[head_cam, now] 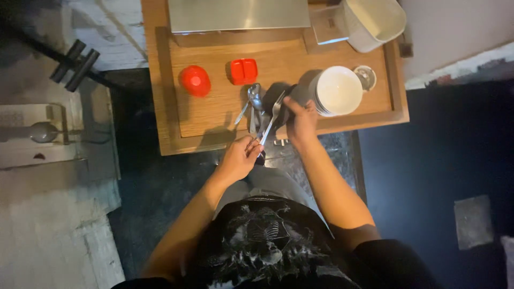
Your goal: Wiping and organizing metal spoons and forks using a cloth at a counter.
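A: Hands? 
B: Left hand (239, 158) pinches the fork (272, 119) handle, fingers closed. Right hand (301, 122) curled at the fork's upper part; grip unclear.

A: Counts? 
B: One fork, tines over the tray (214, 115). Spoons (254, 101) just beside, metal, number unclear. Two red plastic pieces: one dome (195, 81), one square box (243, 71). White bowls (337, 91), stacked.

A: Room? 
B: Bare wood between reds and near rim.

two red containers (195, 80) (243, 71), white bowls (338, 91), wooden tray (214, 115)
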